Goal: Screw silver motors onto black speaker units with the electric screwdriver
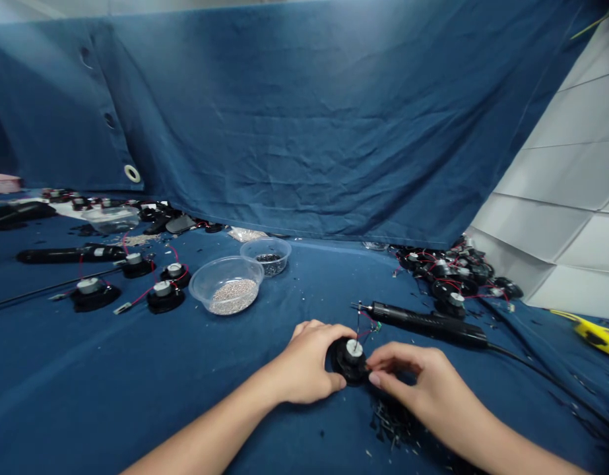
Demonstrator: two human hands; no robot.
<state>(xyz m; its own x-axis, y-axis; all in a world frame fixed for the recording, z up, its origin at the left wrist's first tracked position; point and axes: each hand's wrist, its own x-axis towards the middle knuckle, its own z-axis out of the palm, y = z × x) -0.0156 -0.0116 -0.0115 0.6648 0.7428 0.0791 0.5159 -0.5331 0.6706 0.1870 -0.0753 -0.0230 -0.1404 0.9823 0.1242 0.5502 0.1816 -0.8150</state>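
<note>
My left hand [309, 366]: fingers curved apart, holding the left side of one black round unit [352, 369] with a silver cap, set on the blue tabletop [136, 376]. My right hand [423, 376]: thumb and fingertips drawn together at the unit's right edge; whether they pinch anything, I cannot tell. Small dark pieces [390, 422], loose pile: nearer me than the unit, to its right. Powered screwdriver [427, 323], black: beyond the unit, right. Large clear bowl [199, 290], silvery bits inside: beyond it, left. Four matching units [164, 300]: farther left.
</note>
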